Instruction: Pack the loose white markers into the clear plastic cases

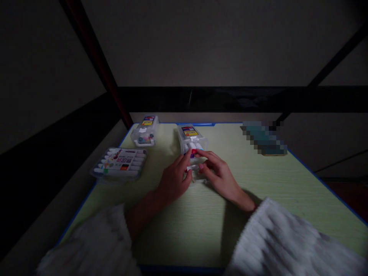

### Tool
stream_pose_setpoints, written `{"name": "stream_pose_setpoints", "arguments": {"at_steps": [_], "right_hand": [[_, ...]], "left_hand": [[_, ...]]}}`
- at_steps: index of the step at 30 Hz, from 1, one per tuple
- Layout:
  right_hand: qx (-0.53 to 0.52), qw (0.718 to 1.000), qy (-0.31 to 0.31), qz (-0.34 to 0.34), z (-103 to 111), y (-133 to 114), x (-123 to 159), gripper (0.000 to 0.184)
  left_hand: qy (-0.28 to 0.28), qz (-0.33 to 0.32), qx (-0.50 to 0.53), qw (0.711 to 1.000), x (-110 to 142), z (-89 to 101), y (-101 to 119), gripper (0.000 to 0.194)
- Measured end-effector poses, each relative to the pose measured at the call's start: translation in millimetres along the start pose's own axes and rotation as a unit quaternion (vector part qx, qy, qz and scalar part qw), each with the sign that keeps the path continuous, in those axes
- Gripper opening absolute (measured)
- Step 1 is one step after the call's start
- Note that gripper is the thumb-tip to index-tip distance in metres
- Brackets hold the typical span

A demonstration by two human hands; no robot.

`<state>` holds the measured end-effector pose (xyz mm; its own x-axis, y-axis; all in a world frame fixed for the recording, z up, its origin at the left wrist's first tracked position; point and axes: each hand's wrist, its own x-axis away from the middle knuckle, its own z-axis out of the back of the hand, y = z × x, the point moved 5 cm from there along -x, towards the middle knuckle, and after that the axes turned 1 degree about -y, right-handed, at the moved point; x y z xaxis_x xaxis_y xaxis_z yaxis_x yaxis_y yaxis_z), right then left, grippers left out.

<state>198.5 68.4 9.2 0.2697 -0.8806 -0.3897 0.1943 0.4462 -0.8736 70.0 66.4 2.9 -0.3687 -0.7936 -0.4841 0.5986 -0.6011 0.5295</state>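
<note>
A clear plastic marker case [202, 142] stands in the middle of the table, its near end open and white markers [192, 146] inside. A red marker cap [193, 151] shows at the opening, with a purple one just under it. From the left, my left hand [175, 177] reaches the caps with its index fingertip, thumb apart below. My right hand [220, 173] meets the red cap from the other side with its index fingertip, its thumb also apart. Between the hands, a clear flap [197, 177] of the case lies toward me, partly hidden by the fingers.
A second clear case [144, 132] with coloured caps stands at the back left. In front of it lies a flat clear pack of white markers [120, 163]. A blurred-out, flat teal object [264, 138] lies at the back right. The pale table [287, 195] has a blue edge.
</note>
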Motion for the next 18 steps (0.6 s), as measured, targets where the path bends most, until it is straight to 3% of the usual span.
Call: {"name": "stream_pose_setpoints", "arguments": {"at_steps": [18], "right_hand": [[-0.001,1.000,-0.003,-0.004,-0.5,0.7,0.3,0.039]], "left_hand": [[-0.011,0.003,0.017,1.000,0.3,-2.4,-1.3,0.059]]}}
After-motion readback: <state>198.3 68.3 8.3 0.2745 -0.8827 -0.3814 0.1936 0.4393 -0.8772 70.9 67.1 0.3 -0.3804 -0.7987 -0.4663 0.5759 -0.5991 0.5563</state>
